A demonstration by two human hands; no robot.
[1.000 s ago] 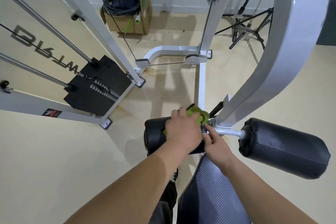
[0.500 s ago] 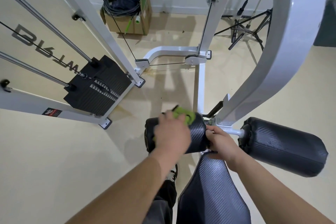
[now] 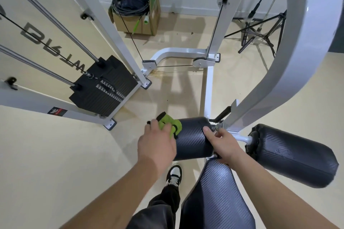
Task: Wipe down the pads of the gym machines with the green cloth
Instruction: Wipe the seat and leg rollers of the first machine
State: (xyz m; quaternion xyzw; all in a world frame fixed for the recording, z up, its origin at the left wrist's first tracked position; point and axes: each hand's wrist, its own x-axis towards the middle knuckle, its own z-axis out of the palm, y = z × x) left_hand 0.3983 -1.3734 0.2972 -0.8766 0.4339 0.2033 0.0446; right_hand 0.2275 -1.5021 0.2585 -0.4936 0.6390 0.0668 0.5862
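A black cylindrical roller pad sits on the left side of the white machine's crossbar. My left hand presses a bunched green cloth against that pad's left end. My right hand grips the pad's right end, next to the metal hub. A second, larger black roller pad sticks out to the right, untouched. Below my hands lies the black textured seat pad.
The white curved frame arm rises at right. A black weight stack with guide rods and cables stands at left. A cardboard box of coiled cable sits by the far wall, a tripod at back right. My shoe rests on the floor.
My left hand has slid the green cloth leftward along the roller pad, from near the hub to the pad's left end. My right hand has stayed at the pad's right end.
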